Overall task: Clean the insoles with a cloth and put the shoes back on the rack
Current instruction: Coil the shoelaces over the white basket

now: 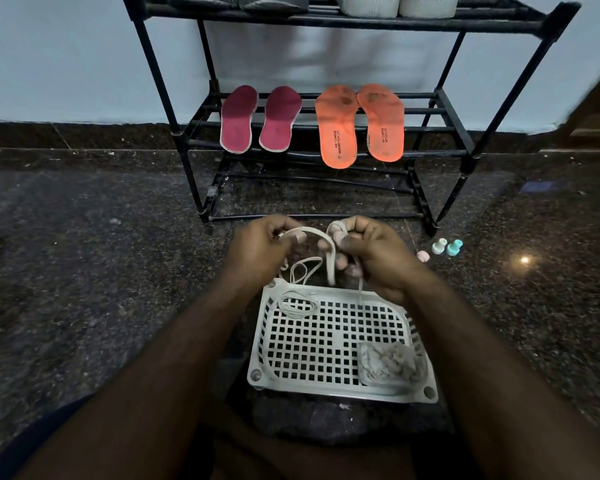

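Pinching a pale shoelace (321,237) in both the left hand (257,251) and right hand (371,254) above the white basket (329,393), needing steady tension, insoles (359,123) waiting on the rack (440,98).

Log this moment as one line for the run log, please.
hands: left hand and right hand both grip a white shoelace | below: white perforated tray | shelf: orange insoles, maroon insoles
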Motion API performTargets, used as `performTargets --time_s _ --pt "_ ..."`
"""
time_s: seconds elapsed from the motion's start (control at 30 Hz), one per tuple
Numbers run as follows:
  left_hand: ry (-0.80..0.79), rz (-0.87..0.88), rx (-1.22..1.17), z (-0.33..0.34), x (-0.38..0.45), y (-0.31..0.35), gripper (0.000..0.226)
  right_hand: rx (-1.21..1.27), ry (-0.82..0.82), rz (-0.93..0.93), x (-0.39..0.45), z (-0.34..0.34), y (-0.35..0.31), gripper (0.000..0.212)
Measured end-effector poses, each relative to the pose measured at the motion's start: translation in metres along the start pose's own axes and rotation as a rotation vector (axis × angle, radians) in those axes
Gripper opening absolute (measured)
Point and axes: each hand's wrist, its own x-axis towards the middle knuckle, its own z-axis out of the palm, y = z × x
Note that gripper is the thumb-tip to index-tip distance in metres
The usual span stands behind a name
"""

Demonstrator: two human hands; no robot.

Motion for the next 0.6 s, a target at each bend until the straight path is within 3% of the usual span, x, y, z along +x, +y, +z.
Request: performTargets --time_s 0.13,0.27,0.33,0.4,0.47,0.53,0.6 --pt "-0.067 0.045 0.059 0.012 -0.005 0.006 0.011 -0.173 0.020 0.056 -0.003 0.008 0.006 0.015" --pt "-0.014 -0.097 0.094 -0.007 0.002 -0.008 0.010 0.107 0.407 -0.072 0.004 -0.023 -0.011 0.018" --pt "0.026 -0.075 0.177 -0.011 0.005 -0.014 0.018 -0.007 0.560 -0.104 0.000 -0.036 -0.012 0.015" --pt "-0.037 -0.006 0.190 -0.007 0.002 -0.008 0.017 -0.277 0.496 -0.121 -0.005 -0.028 -0.002 0.031" --pt "-0.178 0.039 0.123 0.002 -0.003 0.001 0.014 -0.399 0.254 -0.119 -0.004 -0.009 0.009 0.042" --pt "-0.234 0.078 0.077 0.006 -0.007 0.005 0.014 -0.463 0.138 -0.085 0.002 0.006 0.017 0.028" --pt "-0.163 0.065 0.076 0.000 -0.004 0.002 0.015 -0.495 0.225 -0.089 0.006 0.003 0.016 0.008"
